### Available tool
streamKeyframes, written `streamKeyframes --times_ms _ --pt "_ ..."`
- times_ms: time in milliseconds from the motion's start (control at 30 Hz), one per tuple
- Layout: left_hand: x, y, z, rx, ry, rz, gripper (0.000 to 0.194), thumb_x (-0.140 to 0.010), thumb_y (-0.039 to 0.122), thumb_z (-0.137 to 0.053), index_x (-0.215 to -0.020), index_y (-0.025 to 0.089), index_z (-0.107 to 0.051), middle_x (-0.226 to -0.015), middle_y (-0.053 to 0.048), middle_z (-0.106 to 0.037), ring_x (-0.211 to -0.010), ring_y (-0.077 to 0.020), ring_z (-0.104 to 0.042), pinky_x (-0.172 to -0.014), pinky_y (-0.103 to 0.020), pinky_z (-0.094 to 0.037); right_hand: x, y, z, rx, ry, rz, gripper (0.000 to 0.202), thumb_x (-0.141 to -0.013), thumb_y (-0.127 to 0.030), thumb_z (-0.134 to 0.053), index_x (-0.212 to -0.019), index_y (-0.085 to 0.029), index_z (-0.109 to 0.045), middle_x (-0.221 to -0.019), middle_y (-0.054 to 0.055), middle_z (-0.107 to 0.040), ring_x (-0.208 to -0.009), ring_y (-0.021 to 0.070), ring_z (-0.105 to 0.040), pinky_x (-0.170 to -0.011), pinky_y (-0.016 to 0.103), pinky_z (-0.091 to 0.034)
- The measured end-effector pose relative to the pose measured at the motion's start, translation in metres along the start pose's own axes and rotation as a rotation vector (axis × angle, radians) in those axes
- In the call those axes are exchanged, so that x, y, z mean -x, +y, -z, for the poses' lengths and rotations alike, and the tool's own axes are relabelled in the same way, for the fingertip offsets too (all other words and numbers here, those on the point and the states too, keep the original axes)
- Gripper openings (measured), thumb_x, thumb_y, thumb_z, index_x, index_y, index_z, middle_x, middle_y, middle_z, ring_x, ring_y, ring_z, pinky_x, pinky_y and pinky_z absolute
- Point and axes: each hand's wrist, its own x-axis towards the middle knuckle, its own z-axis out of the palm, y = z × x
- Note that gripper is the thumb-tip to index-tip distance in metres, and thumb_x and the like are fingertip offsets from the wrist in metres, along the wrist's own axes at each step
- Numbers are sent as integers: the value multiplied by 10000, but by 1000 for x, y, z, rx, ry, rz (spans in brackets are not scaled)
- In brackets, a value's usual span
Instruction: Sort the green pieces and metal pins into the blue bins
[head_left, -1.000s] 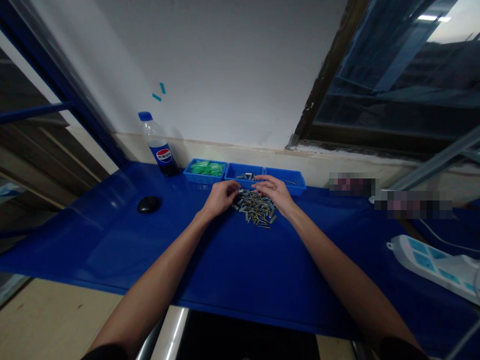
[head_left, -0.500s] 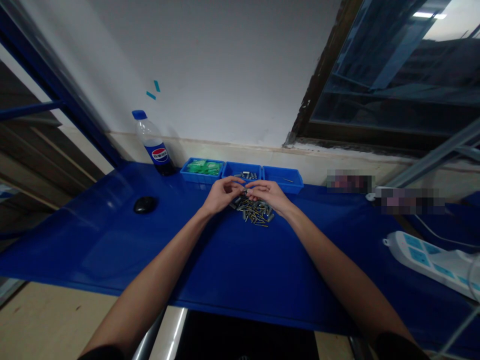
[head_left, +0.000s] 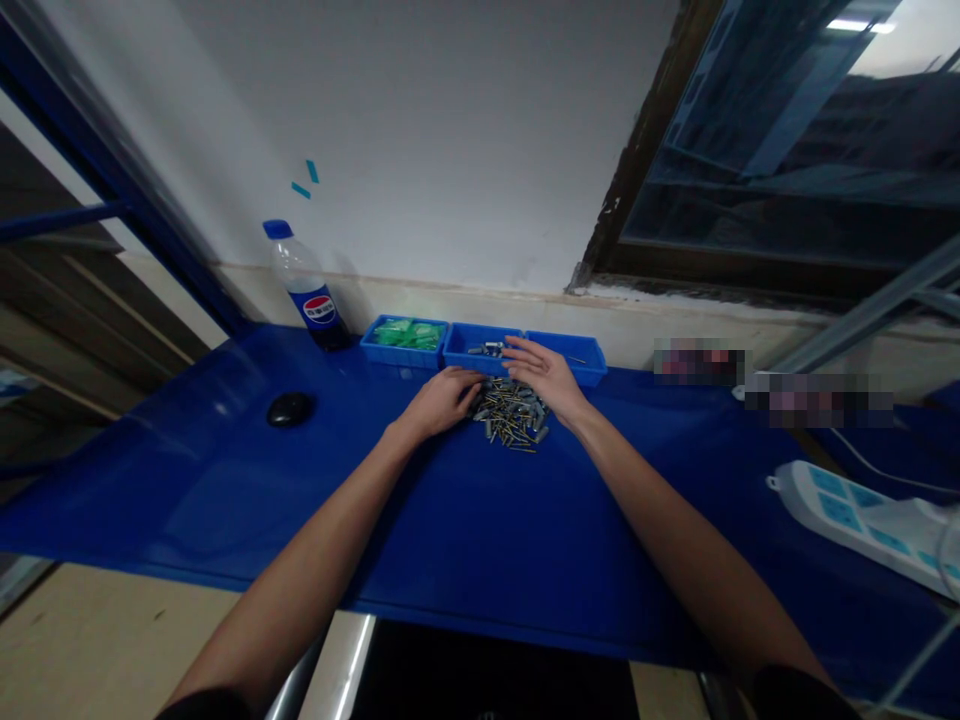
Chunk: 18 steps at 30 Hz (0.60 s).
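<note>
A loose pile of yellowish screws and grey cylindrical pieces [head_left: 514, 420] lies on the blue table. At its left edge is my left hand [head_left: 444, 400], fingers bent and brought together at the pieces; what they hold, if anything, is too small to make out. My right hand [head_left: 546, 378] hovers over the back right of the pile, fingers stretched out and apart, nothing visible in them. Its fingertips are close to the front of the middle blue bin [head_left: 457, 358], which contains several small metallic pieces [head_left: 491, 348] and is partly covered by the hand.
A left bin [head_left: 401, 356] holds green packets; a right bin [head_left: 592, 375] has one thin piece inside. A cola bottle [head_left: 319, 308] stands by the wall, with a black mouse [head_left: 290, 409] in front. The white power strip [head_left: 847, 515] lies at the right.
My hands have parted from their shared pinch above the pile. The left has lowered to the pile's left edge; the right has opened out near the middle bin.
</note>
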Motion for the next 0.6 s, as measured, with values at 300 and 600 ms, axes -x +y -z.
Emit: streamKeyframes --times_ms 300,600 --pt "3 -6 6 -188 38 192 236 -912 161 -572 -1035 205 -769 -1089 -105 -762 -990 -263 -718 -909 -337 -553 5 -12 -5 26 -2 -65 360 -799 -223 -732 -1158 -254 -732 -1224 91 -755 -1064 255 -737 -967 435 -566" --pt "0 -8 3 -10 168 197 347 -882 97 -547 -1135 156 -777 -1130 -106 -771 -1024 -247 -722 -998 -349 -545 5 -10 -5 56 -16 -74 346 -806 -268 -734 -1151 -234 -732 -1197 102 -762 -964 237 -750 -901 412 -571"
